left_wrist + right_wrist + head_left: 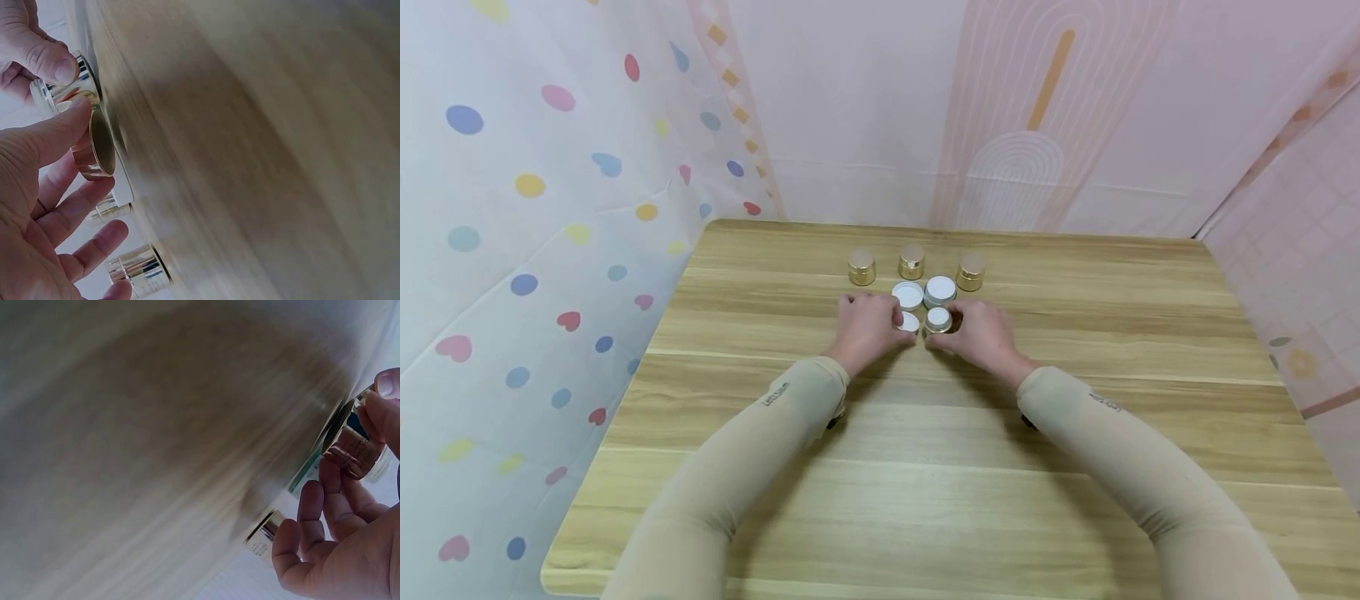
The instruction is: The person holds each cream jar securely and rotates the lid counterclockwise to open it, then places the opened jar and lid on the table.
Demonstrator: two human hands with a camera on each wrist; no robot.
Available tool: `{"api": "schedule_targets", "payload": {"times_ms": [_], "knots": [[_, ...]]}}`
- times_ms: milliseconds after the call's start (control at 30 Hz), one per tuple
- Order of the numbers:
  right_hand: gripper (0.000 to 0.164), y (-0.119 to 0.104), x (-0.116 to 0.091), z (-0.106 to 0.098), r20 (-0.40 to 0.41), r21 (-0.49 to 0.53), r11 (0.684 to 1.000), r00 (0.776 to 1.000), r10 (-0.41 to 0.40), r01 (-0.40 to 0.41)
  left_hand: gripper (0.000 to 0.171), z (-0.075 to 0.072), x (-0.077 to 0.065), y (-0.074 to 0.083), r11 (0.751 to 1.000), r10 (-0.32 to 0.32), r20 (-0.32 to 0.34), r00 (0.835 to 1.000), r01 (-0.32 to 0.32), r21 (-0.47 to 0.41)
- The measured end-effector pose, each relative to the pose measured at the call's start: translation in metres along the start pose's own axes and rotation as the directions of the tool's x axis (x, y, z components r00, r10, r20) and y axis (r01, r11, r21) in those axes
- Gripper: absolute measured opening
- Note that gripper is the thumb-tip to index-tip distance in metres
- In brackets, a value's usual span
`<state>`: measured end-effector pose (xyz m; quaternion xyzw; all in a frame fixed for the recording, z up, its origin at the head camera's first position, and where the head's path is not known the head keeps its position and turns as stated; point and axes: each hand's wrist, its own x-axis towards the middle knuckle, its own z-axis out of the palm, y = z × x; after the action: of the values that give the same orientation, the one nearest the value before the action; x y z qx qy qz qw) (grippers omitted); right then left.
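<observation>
My left hand (867,327) pinches a small gold lid (88,159) between thumb and fingers. From the head view its white inner side faces up. Just to its right, a small gold jar (351,449) with a white top (938,317) is gripped by the thumb and fingers of my right hand (983,332). Both pieces are held close over the wooden table, side by side with a narrow gap between them in the head view. Right behind them lie a wider white-faced lid (907,295) and a wider white-topped jar (940,290).
Three closed gold jars stand farther back on the wooden table (925,500): a left one (862,267), a middle one (912,262) and a right one (971,272). Patterned cloth (865,108) hangs behind the table's far edge and along both sides.
</observation>
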<state>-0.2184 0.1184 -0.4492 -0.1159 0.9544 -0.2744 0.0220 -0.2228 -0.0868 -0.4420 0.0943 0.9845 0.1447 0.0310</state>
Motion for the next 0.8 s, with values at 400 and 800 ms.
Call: {"api": "schedule_targets", "payload": {"times_ms": [400,800], "knots": [[0.049,-0.001,0.003,0.002,-0.009,-0.066,0.997,0.999,0.034,-0.034,0.038,0.009,0.009,0.002,1.0,-0.026,-0.023,0.999,0.026,0.013],[0.05,-0.001,0.007,0.001,0.007,-0.079,0.995,0.998,0.06,-0.06,0.039,0.01,0.013,0.003,0.999,-0.049,-0.018,0.999,0.049,0.006]]}}
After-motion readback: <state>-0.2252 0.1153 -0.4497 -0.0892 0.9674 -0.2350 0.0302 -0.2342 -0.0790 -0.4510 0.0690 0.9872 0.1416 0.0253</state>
